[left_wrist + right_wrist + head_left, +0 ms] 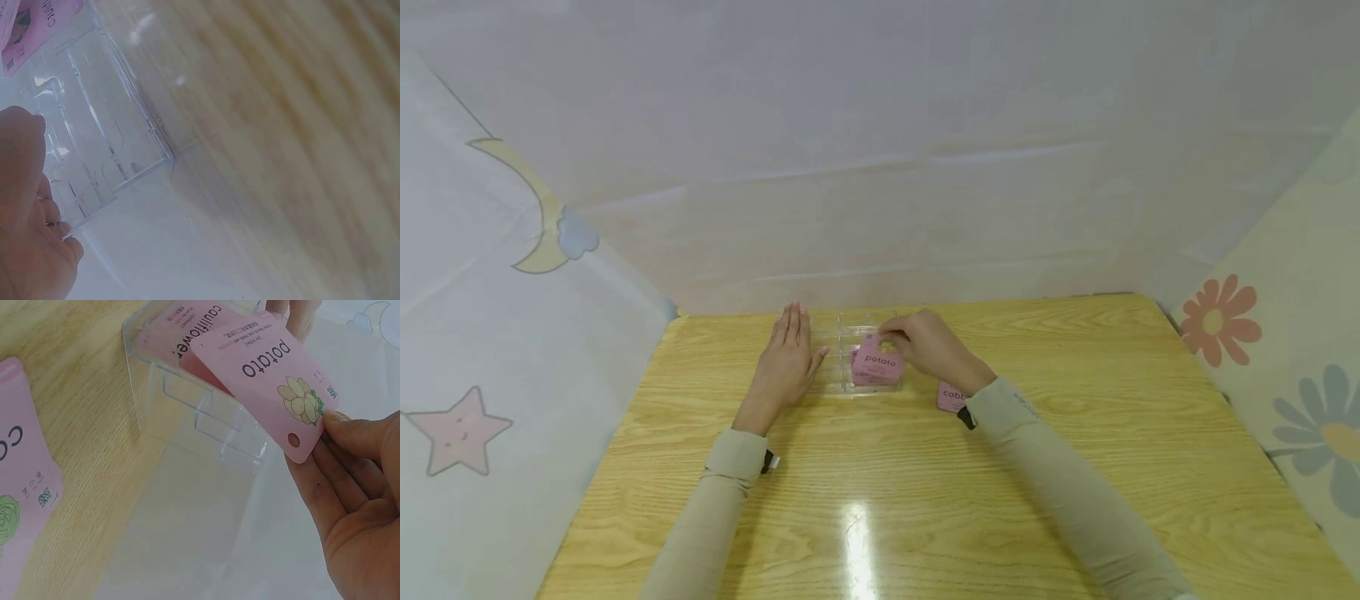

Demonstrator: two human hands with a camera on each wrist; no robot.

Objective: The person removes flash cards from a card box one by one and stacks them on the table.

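A clear plastic box (187, 409) with dividers stands near the back of the table. My left hand (782, 362) lies along its left side, fingers straight and thumb spread toward the box. With thumb and fingers, my right hand (928, 343) pinches a pink potato card (265, 384) by the corner near its punched hole. That card is tilted over the box's right compartment and partly covers a pink cauliflower card (172, 337) lying inside. On the table to the right, a pink card (951, 395) reading "cabb" sits partly hidden under the right wrist.
The wooden table (917, 492) extends toward me and to both sides. A pale cloth wall (880, 225) rises right behind the box. Printed side panels flank the table, with a moon (535, 200) on the left and flowers (1221, 321) on the right.
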